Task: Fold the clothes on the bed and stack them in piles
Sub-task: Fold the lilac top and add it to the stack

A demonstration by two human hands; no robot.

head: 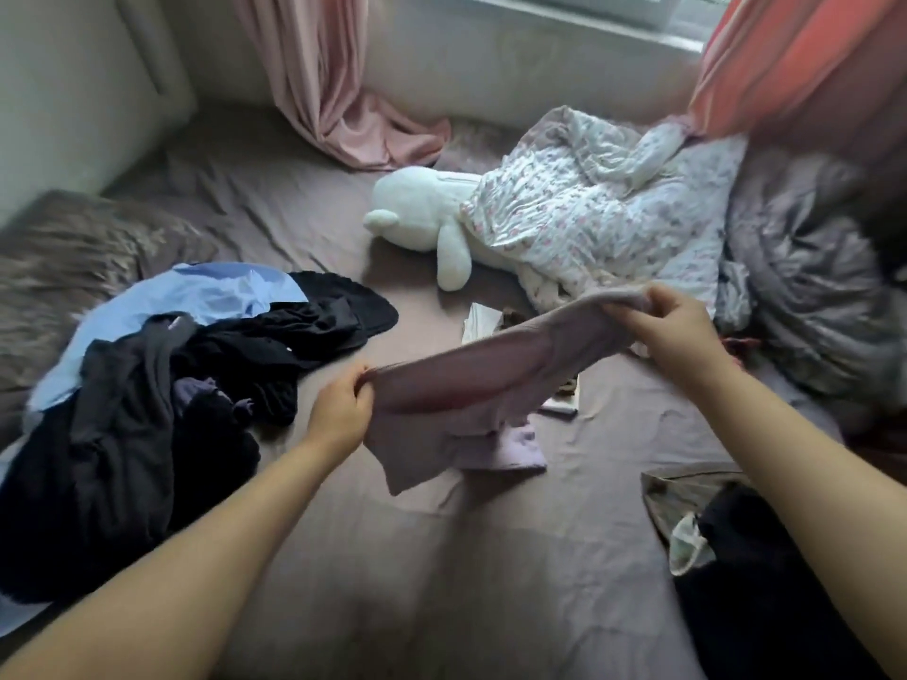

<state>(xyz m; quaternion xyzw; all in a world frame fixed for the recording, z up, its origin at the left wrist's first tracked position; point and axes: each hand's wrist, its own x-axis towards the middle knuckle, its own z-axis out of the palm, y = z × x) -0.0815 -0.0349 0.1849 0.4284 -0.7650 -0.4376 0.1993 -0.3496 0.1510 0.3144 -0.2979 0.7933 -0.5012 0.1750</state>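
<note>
Head view, looking down over the bed (441,557), and both hands are on the same piece. Left hand (341,409) has its fingers curled tight, pinching one end of the mauve garment (471,380) low and near the middle of the bed. Right hand (682,326) is higher and further out, fingers and thumb bunched around the other end, cloth gathered in the fist. The garment is stretched in a slanting band between the two grips, rising from left to right, and its loose lower part hangs down and touches the sheet just beneath the left hand.

Off to the left sits the unfolded pile (162,400): dark pieces heaped together, a light blue shirt (196,306) spread along its far side. On the near right edge lies another dark garment (765,581) with an olive piece tucked under it. Behind the stretched cloth, something pale and flat (478,323) lies on the sheet, mostly hidden.

Further back, a white plush toy (422,223) lies partly under a flowered blanket (599,223); a grey quilt (810,287) is bunched at the right, pink curtains (319,76) trail onto the bed at the back.

No label or writing is readable anywhere; much of the frame is soft with blur.
</note>
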